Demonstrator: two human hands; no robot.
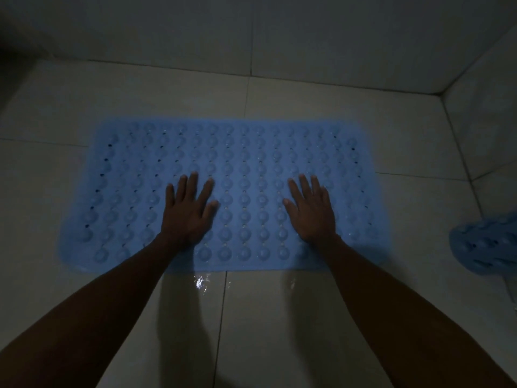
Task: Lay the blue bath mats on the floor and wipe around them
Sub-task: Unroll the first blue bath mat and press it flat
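While laying: left hand, right hand spread flat, pressing studded blue rubber bath mat down.
Next: crumpled second blue mat — unfold it beside the first.

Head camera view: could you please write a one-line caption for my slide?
Both hands, left hand and right hand, press flat on a blue bath mat on the wet tiled floor; a second mat lies crumpled nearby.

Bumpy rubbery mat, glossy tiles
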